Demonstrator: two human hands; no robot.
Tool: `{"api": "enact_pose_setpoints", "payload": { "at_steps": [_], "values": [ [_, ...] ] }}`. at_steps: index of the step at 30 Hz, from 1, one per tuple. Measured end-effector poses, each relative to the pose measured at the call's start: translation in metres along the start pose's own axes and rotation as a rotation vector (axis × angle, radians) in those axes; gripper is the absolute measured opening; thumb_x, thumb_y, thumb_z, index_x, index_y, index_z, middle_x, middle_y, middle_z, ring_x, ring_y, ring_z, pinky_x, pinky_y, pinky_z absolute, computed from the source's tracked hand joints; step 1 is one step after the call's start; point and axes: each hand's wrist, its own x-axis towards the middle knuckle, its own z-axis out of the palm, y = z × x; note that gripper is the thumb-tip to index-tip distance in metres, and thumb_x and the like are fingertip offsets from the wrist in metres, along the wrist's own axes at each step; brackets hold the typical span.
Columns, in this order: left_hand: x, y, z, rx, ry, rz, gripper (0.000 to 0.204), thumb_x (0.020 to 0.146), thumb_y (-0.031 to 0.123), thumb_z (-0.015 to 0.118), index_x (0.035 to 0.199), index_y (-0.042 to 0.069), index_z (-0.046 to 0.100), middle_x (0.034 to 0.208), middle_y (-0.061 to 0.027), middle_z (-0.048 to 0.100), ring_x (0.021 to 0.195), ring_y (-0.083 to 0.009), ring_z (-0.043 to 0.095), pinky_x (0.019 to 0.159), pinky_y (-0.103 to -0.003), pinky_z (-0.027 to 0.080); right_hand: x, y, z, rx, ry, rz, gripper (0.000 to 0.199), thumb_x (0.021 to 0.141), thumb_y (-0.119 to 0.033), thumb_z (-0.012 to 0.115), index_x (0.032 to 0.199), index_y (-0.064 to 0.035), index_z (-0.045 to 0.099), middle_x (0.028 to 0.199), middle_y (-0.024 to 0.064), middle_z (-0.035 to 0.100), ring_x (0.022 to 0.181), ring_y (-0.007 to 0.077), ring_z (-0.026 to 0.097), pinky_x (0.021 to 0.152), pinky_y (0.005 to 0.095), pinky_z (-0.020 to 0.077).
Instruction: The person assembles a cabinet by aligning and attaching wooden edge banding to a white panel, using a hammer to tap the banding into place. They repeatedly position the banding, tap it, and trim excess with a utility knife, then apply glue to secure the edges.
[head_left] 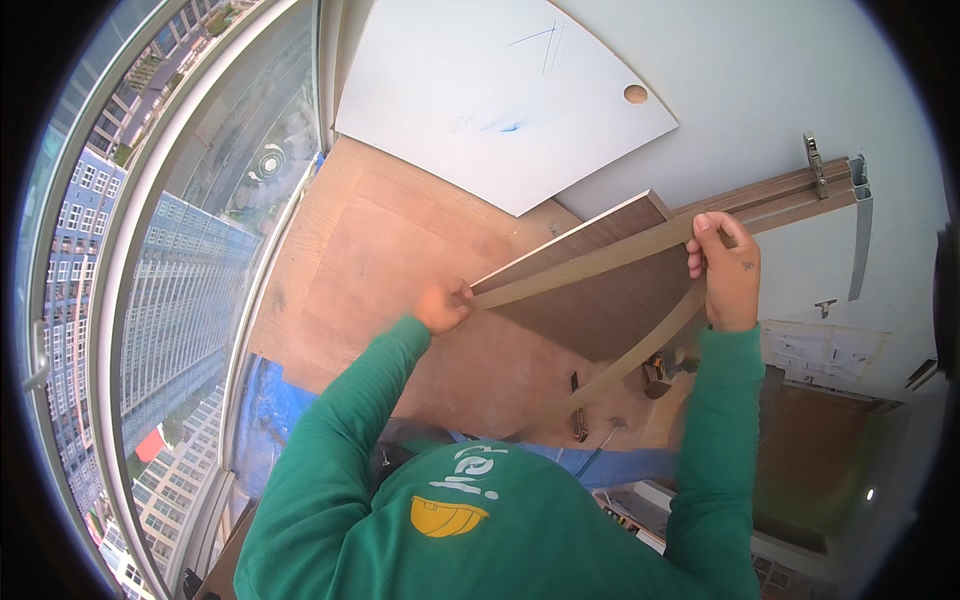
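A long, thin brown edge-banding strip (pixel 590 262) is stretched between my two hands, above the edge of a dark wood-grain board (pixel 600 312) with a pale rim. My left hand (pixel 443 305) pinches one end at the board's left corner. Farther right and higher, my right hand (pixel 728 270) grips the strip between thumb and fingers. Beyond that grip, the strip's loose length curves down and back toward my chest, where it blurs. The board lies on a reddish-brown wooden work surface (pixel 370 270).
Against the far wall leans a large white panel (pixel 500 100) with a round hole. At right, brown profiles (pixel 780 200) carry a metal clamp (pixel 815 165). Small tools (pixel 578 405) lie near my body, by blue sheeting (pixel 265 420). Tall windows (pixel 200 250) line the left.
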Motion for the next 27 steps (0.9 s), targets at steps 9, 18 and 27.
{"api": "enact_pose_setpoints", "payload": {
  "at_steps": [9,18,27],
  "values": [
    [-0.045,0.225,-0.055,-0.274,-0.733,0.605,0.061,0.076,0.003,0.069,0.137,0.005,0.066,0.146,-0.0155,0.063,0.147,-0.0356,0.048,0.129,-0.053,0.023,-0.102,-0.022,-0.088,0.259,0.174,0.074,0.031,0.106,-0.032,0.067,0.099,-0.0017,0.068,0.072,0.0014,0.060,0.062,0.0099,0.053,0.058,0.0253,0.0429],
    [-0.024,0.354,-0.076,-0.146,-0.890,0.486,0.014,0.102,0.007,0.069,0.112,-0.001,0.073,0.105,-0.0079,0.075,0.098,-0.0165,0.069,0.087,-0.034,0.055,-0.191,0.035,-0.254,0.490,0.767,0.162,0.032,0.106,-0.037,0.065,0.108,-0.0051,0.068,0.074,0.0002,0.057,0.057,0.0088,0.047,0.051,0.0254,0.0361],
    [0.054,0.550,0.027,0.268,-0.461,1.240,0.020,0.107,0.011,0.061,0.121,0.000,0.069,0.095,-0.0128,0.067,0.086,-0.0259,0.064,0.081,-0.037,0.053,-0.339,0.060,-0.380,0.118,1.129,0.140,0.042,0.106,-0.044,0.062,0.125,-0.0070,0.068,0.079,-0.0033,0.054,0.057,0.0049,0.042,0.051,0.0230,0.0301]
  ]
}}
